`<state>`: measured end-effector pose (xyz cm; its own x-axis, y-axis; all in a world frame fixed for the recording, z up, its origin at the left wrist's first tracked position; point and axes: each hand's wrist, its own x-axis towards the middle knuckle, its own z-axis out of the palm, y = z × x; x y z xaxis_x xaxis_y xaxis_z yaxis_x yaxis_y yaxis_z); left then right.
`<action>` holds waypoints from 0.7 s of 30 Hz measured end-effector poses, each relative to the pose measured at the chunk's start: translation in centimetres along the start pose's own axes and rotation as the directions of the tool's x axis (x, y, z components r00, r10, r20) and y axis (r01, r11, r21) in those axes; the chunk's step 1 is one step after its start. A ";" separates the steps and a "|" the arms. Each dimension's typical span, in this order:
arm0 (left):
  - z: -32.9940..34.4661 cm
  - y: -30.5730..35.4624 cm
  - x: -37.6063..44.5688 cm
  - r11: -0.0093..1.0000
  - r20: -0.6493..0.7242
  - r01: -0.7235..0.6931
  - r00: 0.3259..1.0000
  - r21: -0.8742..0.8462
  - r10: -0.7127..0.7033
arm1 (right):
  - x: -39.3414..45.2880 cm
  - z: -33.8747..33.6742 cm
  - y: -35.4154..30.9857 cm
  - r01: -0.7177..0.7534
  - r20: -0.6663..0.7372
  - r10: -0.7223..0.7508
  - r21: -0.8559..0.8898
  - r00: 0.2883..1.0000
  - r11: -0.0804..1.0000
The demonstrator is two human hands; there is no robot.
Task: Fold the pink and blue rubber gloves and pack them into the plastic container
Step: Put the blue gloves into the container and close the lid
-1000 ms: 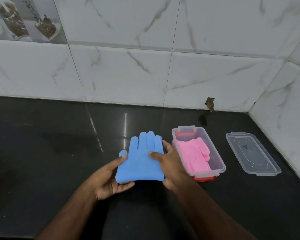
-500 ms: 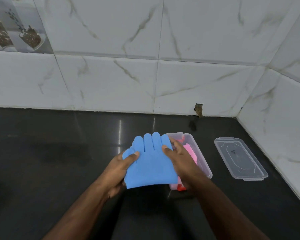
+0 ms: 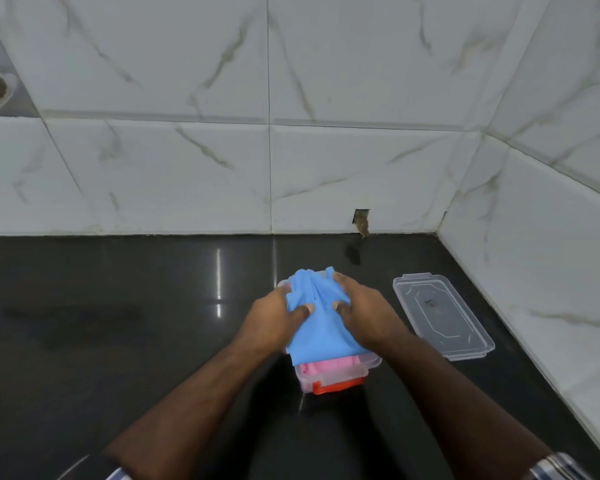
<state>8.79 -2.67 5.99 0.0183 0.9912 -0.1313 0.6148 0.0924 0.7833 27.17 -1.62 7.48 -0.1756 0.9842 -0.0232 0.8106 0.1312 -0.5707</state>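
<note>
The folded blue glove [image 3: 317,323] lies over the clear plastic container [image 3: 329,377], covering most of its opening. My left hand [image 3: 269,318] grips the glove's left side and my right hand [image 3: 362,311] grips its right side, thumbs pressed on top. The glove's fingers bunch at the far end. A strip of the pink glove [image 3: 326,366] shows inside the container at its near end, under the blue one. A red clasp [image 3: 338,386] sits on the container's near end.
The clear lid [image 3: 442,315] lies flat on the black counter [image 3: 118,323] to the right of the container. White marble tiled walls close the back and the right side, meeting in a corner at the far right.
Both hands carried the blue glove from the counter rightward onto the container, where it now covers the pink glove. The glove's fingers have crumpled together.
</note>
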 end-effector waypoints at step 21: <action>4.1 3.2 0.1 0.516 -0.010 -0.074 0.987 0.853 0.158 | 1.9 3.8 0.5 0.129 0.151 -0.052 -0.564 0.987 0.816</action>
<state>14.00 -2.62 6.04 0.1070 0.9943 0.0004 0.9888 -0.1063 -0.1049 25.06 -0.12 4.03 -0.2997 0.9469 -0.1169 0.9536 0.3011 -0.0057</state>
